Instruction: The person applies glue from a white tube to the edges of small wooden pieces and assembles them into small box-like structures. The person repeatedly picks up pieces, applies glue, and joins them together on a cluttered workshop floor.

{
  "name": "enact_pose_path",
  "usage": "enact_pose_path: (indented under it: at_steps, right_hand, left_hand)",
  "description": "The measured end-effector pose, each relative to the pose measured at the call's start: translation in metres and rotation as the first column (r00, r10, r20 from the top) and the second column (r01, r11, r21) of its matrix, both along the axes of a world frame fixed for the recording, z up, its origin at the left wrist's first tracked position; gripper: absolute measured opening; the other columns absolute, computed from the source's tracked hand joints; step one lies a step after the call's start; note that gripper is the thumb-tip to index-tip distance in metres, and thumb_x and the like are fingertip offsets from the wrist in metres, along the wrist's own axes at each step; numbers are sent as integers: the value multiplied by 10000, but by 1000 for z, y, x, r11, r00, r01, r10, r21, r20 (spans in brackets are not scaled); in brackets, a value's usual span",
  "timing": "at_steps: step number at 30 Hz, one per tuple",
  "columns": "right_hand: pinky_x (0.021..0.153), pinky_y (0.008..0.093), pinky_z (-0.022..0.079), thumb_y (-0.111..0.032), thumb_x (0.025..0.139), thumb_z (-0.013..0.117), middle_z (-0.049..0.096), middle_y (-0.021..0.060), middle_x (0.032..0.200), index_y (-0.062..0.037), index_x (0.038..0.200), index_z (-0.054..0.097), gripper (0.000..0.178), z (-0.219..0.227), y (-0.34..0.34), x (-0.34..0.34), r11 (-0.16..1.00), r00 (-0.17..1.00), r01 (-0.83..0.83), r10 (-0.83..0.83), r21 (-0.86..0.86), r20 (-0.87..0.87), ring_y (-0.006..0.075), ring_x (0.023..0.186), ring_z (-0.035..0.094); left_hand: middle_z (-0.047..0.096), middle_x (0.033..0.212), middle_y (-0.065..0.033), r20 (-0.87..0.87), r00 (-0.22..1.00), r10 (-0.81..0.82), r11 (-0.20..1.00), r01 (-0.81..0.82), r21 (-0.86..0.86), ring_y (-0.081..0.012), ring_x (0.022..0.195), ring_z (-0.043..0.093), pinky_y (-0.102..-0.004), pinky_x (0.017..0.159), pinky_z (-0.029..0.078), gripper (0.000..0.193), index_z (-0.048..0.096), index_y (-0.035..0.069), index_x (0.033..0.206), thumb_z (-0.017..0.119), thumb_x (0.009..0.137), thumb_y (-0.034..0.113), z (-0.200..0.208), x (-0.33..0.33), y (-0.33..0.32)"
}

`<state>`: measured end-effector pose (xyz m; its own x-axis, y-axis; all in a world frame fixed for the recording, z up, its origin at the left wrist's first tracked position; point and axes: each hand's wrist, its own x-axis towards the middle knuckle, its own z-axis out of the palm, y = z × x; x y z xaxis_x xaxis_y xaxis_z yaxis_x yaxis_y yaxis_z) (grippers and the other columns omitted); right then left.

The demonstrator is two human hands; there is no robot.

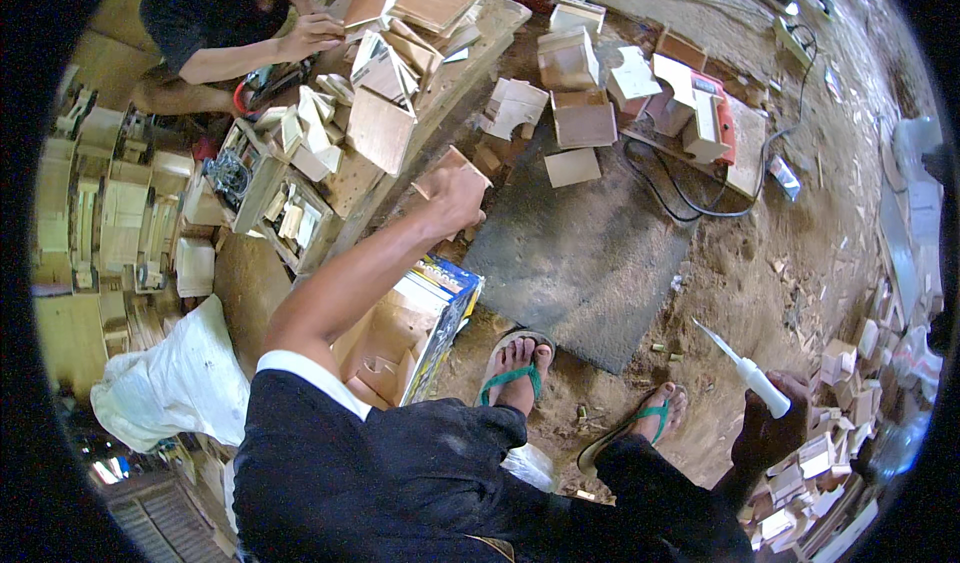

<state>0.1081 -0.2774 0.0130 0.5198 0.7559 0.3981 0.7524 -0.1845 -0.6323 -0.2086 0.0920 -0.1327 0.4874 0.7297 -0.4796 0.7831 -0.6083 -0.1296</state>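
Note:
My left hand [459, 201] is closed on a small thin wooden board [437, 171], held out beside the long low workbench [345, 178]. My right hand [772, 433], dark in shadow at the lower right, grips a small white bottle with a long pointed nozzle [763, 387]. Its tip points up and to the left; the lower part of the bottle is hidden in the hand. Below my left forearm stands a cardboard box [440, 318] with wooden pieces inside.
Another person [215, 23] works across the bench, near piled wooden panels [385, 128]. A dark mat [590, 253] lies before my sandalled feet. Beyond it are small wooden boxes [583, 120] and a red power tool [727, 128] with a black cord. More wooden pieces [815, 458] lie at right.

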Motion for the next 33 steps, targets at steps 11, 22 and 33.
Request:
enact_pose_path:
  at_steps: [11, 22, 33]
  right_hand:
    - [691, 349, 478, -296, 836, 750, 635, 108, 803, -16, 905, 630, 312, 15, 4, -3, 996, 996, -16, 23, -91, 81, 254, 734, 607]
    - [636, 325, 523, -219, 733, 848, 693, 97, 795, -70, 912, 669, 294, 19, 6, 5, 999, 1000, -27, 26, 32, 4, 237, 711, 675]
    - [662, 344, 499, -261, 827, 760, 667, 97, 790, -29, 908, 620, 283, 16, 0, 10, 998, 999, -32, 32, 50, 5, 245, 733, 635]
  left_hand:
    - [653, 858, -98, 533, 727, -433, 895, 277, 349, -284, 728, 680, -453, 618, 534, 266, 590, 116, 1022, 678, 778, 177, 65, 52, -20]
    - [539, 950, -51, 513, 313, -800, 566, 678, 469, -229, 855, 596, -350, 680, 502, 231, 603, 175, 1042, 595, 815, 134, -8, 123, -75]
    - [640, 889, -106, 647, 585, -489, 863, 433, 260, -262, 688, 672, -374, 574, 542, 341, 641, 148, 1151, 580, 822, 83, 38, 98, -92]
